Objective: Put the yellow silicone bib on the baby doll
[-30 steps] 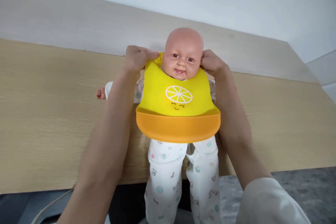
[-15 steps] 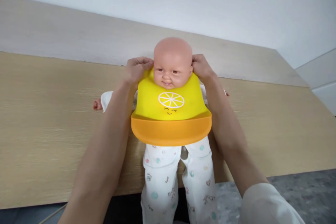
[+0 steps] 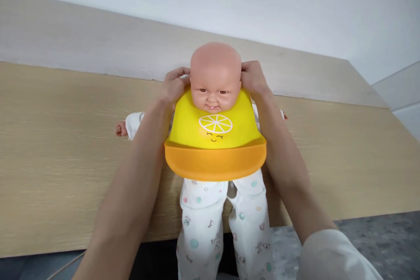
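A baby doll (image 3: 215, 74) in white patterned clothes lies on a light wooden table (image 3: 59, 148), legs hanging over the near edge. A yellow bib (image 3: 215, 133) with an orange catch pocket and a lemon print covers its chest. My left hand (image 3: 175, 85) is closed on the bib's neck strap at the left of the doll's head. My right hand (image 3: 252, 78) is closed on the strap at the right, fingers reaching behind the head. The strap ends are hidden behind the neck.
A pale wooden backboard (image 3: 98, 43) rises behind the table, with a white wall above. Grey patterned floor (image 3: 377, 236) shows at the lower right. A thin pale cable (image 3: 65, 264) runs along the lower left below the table edge.
Both hands have moved up and back along the doll's head, pulling the strap ends behind the neck. The doll's head has tipped forward and the bib sits higher under the chin.
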The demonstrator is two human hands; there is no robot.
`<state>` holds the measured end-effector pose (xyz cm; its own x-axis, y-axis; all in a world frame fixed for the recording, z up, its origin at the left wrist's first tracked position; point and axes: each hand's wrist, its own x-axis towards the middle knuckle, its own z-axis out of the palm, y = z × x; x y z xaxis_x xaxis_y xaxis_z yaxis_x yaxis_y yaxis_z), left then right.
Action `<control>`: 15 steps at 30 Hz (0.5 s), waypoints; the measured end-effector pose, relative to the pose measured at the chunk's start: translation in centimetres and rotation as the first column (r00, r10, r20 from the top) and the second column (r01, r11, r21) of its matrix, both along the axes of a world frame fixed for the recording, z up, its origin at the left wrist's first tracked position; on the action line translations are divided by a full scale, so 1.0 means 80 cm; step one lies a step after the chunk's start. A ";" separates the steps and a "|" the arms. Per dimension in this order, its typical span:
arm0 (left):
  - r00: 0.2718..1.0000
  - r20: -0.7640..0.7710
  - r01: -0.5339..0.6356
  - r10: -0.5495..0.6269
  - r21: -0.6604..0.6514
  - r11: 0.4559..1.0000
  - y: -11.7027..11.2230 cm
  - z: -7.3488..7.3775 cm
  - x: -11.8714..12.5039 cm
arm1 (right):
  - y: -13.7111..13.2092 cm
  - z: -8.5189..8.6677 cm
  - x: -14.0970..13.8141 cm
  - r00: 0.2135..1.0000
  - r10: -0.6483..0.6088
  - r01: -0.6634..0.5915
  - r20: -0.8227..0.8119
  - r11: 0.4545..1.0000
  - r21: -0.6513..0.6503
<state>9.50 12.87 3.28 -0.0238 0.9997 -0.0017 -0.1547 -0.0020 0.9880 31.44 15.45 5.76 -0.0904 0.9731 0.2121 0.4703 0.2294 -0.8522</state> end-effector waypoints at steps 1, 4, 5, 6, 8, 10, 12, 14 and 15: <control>1.000 -0.015 0.008 -0.008 -0.004 1.000 -0.001 0.002 0.000 | -0.002 0.005 0.002 1.000 -0.023 0.024 0.018 1.000 -0.003; 0.991 -0.137 -0.009 0.004 -0.034 0.999 -0.005 0.010 -0.001 | -0.010 0.019 0.006 0.997 -0.056 0.058 0.045 0.997 -0.042; 0.981 -0.192 -0.027 0.017 -0.049 0.998 -0.006 0.013 -0.002 | -0.012 0.022 0.007 0.997 -0.058 0.062 0.057 0.996 -0.058; 0.970 -0.240 -0.046 0.029 -0.063 0.997 -0.008 0.015 -0.003 | -0.014 0.024 0.008 0.996 -0.063 0.067 0.070 0.995 -0.070; 0.951 -0.307 -0.071 0.045 -0.077 0.994 -0.009 0.018 -0.005 | -0.015 0.024 0.011 0.993 -0.071 0.079 0.093 0.994 -0.081; 0.925 -0.375 -0.097 0.061 -0.077 0.992 -0.010 0.020 -0.006 | -0.014 0.021 0.012 0.992 -0.074 0.083 0.101 0.993 -0.084; 0.882 -0.463 -0.134 0.089 -0.065 0.989 -0.010 0.021 -0.006 | -0.013 0.018 0.013 0.994 -0.063 0.073 0.094 0.992 -0.106; 0.844 -0.522 -0.170 0.120 -0.049 0.984 -0.010 0.021 -0.007 | -0.014 0.016 0.012 0.997 -0.034 0.045 0.074 0.986 -0.159; 0.834 -0.534 -0.187 0.136 -0.041 0.982 -0.009 0.020 -0.007 | -0.015 0.015 0.012 0.998 -0.015 0.026 0.059 0.981 -0.191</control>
<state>8.91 12.15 4.86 -0.2073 0.9778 -0.0300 0.3837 0.1095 0.9170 32.39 14.22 6.97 -0.0765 0.9969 0.0165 0.5223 0.0542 -0.8510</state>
